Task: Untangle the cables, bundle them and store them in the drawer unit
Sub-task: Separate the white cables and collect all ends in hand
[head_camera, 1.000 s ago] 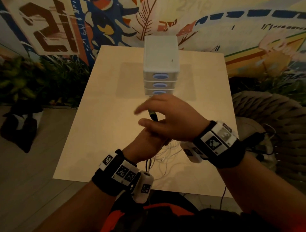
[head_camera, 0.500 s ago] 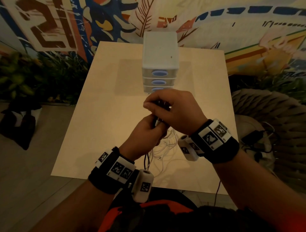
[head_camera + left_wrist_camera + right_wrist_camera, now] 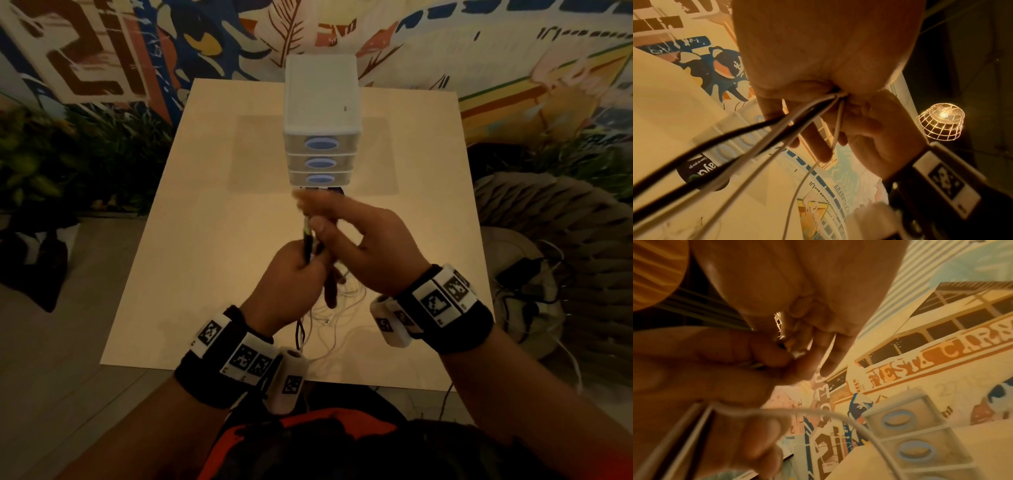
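My left hand (image 3: pixel 294 270) grips a bunch of black and white cables (image 3: pixel 308 240) upright above the table; in the left wrist view the cables (image 3: pixel 760 129) run out of the left fist (image 3: pixel 818 81). My right hand (image 3: pixel 346 236) is just above it, thumb and fingers pinching the top of the bunch; a white cable (image 3: pixel 830 347) runs between its fingertips. Loose white cable (image 3: pixel 329 322) trails on the table under both hands. The white drawer unit (image 3: pixel 322 113) with three blue-handled drawers, all closed, stands just beyond the hands.
The pale wooden table (image 3: pixel 191 246) sits against a painted mural wall. A woven chair (image 3: pixel 555 246) with dark cables on its seat is to the right. A dark bag (image 3: pixel 37 253) lies on the floor to the left. A caged lamp (image 3: pixel 941 123) glows overhead.
My right hand went from spread open over the left fist to closing on the top of the cable bunch. Both hands rose a little toward the drawer unit.
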`<state>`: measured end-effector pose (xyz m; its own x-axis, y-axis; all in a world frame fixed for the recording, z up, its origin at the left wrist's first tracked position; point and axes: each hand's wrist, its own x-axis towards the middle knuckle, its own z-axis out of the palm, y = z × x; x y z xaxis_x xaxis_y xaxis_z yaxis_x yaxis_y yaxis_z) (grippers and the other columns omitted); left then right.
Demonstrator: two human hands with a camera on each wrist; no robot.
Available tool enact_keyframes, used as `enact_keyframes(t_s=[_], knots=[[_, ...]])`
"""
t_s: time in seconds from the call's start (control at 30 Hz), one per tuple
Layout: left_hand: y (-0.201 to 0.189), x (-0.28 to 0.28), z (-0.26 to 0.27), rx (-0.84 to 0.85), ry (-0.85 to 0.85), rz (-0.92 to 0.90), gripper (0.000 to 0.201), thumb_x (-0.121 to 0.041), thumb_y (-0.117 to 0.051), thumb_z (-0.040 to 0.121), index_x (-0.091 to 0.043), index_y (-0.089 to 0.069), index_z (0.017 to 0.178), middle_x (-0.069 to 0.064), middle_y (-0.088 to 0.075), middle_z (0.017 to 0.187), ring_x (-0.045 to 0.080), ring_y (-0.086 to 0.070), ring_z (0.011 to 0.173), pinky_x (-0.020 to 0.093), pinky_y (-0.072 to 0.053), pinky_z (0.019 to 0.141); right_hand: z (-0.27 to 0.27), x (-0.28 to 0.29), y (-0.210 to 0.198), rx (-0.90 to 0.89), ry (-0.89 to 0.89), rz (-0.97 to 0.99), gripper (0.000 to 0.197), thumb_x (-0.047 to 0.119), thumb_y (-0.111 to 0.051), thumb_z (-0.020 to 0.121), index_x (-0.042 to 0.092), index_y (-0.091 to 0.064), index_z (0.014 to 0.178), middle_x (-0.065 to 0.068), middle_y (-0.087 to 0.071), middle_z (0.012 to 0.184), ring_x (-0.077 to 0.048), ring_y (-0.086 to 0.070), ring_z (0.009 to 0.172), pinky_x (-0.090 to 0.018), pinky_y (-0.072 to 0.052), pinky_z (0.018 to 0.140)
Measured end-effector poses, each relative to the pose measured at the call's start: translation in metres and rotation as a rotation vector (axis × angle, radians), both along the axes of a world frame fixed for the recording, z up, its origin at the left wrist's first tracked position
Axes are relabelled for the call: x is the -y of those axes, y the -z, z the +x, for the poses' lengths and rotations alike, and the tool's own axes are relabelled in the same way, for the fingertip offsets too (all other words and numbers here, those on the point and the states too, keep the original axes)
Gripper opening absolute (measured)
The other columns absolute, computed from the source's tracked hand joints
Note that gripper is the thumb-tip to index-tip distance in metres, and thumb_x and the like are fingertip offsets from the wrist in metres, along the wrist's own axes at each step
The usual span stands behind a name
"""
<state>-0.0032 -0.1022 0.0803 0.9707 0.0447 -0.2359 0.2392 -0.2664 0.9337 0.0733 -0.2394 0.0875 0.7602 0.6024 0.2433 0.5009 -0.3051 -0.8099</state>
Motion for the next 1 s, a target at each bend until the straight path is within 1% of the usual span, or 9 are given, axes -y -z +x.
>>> enact_keyframes(t_s=[0.07, 0.13, 0.27, 0.37, 0.47, 0.53, 0.63, 0.83, 1.0], knots=[[-0.004, -0.002, 0.005, 0.064, -0.087, -0.074, 0.046, -0.02, -0.037, 0.11, -0.008, -0.073, 0.084, 0.015, -0.066, 0.058, 0.018, -0.067, 0.058, 0.025, -0.054, 0.074, 0.0, 0.006, 0.006, -0.135, 0.02, 0.031, 0.053, 0.044, -0.056, 0.1, 0.035, -0.042, 0.15, 0.013, -0.065, 0.133, 0.0, -0.062, 0.119, -0.035, -0.053, 0.1], [-0.007, -0.005, 0.01, 0.14, -0.204, -0.176, 0.042, -0.015, -0.041, 0.109, -0.004, -0.07, 0.08, 0.02, -0.062, 0.058, 0.027, -0.059, 0.05, 0.03, -0.054, 0.065, -0.009, 0.0, 0.017, -0.313, -0.069, 0.069, 0.069, 0.051, -0.063, 0.093, 0.038, -0.033, 0.153, 0.008, -0.063, 0.137, -0.009, -0.063, 0.122, -0.043, -0.053, 0.101], [-0.012, -0.016, 0.016, 0.111, -0.319, -0.203, 0.041, -0.013, -0.042, 0.106, -0.007, -0.072, 0.079, 0.006, -0.054, 0.049, 0.017, -0.062, 0.052, 0.024, -0.054, 0.06, -0.014, -0.018, 0.037, -0.647, -0.117, 0.264, 0.082, 0.03, -0.076, 0.088, 0.032, -0.028, 0.154, -0.004, -0.063, 0.133, -0.021, -0.068, 0.113, -0.048, -0.057, 0.093], [-0.013, -0.025, 0.016, 0.13, -0.317, -0.124, 0.041, -0.021, -0.04, 0.108, -0.014, -0.076, 0.092, 0.007, -0.054, 0.05, 0.024, -0.063, 0.057, 0.037, -0.058, 0.064, -0.01, -0.018, 0.046, -0.78, -0.186, 0.257, 0.073, 0.026, -0.071, 0.091, 0.026, -0.033, 0.153, -0.011, -0.066, 0.126, -0.027, -0.07, 0.108, -0.049, -0.057, 0.093], [-0.014, -0.03, 0.016, 0.189, -0.31, -0.14, 0.041, -0.022, -0.035, 0.11, -0.018, -0.074, 0.099, 0.006, -0.05, 0.048, 0.029, -0.068, 0.071, 0.031, -0.057, 0.074, -0.022, -0.019, 0.054, -0.778, -0.298, 0.105, 0.058, 0.029, -0.063, 0.097, 0.023, -0.039, 0.15, -0.003, -0.068, 0.125, -0.022, -0.07, 0.108, -0.042, -0.057, 0.092], [-0.015, -0.031, 0.018, 0.189, -0.284, -0.216, 0.041, -0.024, -0.032, 0.111, -0.019, -0.072, 0.104, 0.005, -0.044, 0.046, 0.032, -0.07, 0.071, 0.037, -0.057, 0.074, -0.027, -0.021, 0.059, -0.73, -0.352, -0.013, 0.042, 0.036, -0.063, 0.097, 0.026, -0.055, 0.137, 0.0, -0.073, 0.116, -0.02, -0.07, 0.105, -0.046, -0.055, 0.097], [-0.019, -0.031, 0.019, 0.146, -0.232, -0.317, 0.039, -0.027, -0.034, 0.112, -0.019, -0.07, 0.103, 0.006, -0.035, 0.046, 0.029, -0.055, 0.044, 0.038, -0.049, 0.058, -0.03, -0.021, 0.062, -0.637, -0.399, -0.135, 0.018, 0.039, -0.068, 0.095, 0.023, -0.071, 0.103, 0.006, -0.074, 0.097, -0.01, -0.069, 0.092, -0.041, -0.055, 0.093], [-0.026, -0.038, 0.023, 0.095, -0.161, -0.457, 0.036, -0.031, -0.035, 0.11, -0.014, -0.062, 0.094, 0.003, -0.02, 0.054, 0.015, -0.016, 0.042, 0.026, -0.022, 0.045, -0.036, -0.007, 0.069, -0.741, -0.282, -0.236, 0.057, 0.055, -0.047, 0.1, 0.011, -0.065, 0.07, -0.006, -0.069, 0.071, -0.018, -0.064, 0.069, -0.038, -0.051, 0.084], [-0.029, -0.049, 0.022, 0.08, -0.238, -0.526, 0.036, -0.035, -0.037, 0.109, -0.018, -0.059, 0.087, -0.002, -0.019, 0.054, 0.011, -0.013, 0.042, 0.023, -0.017, 0.044, -0.049, 0.031, 0.107, -0.882, -0.205, -0.254, 0.053, 0.051, -0.058, 0.097, 0.021, -0.04, 0.058, -0.006, -0.045, 0.056, -0.02, -0.047, 0.054, -0.033, -0.043, 0.063]])
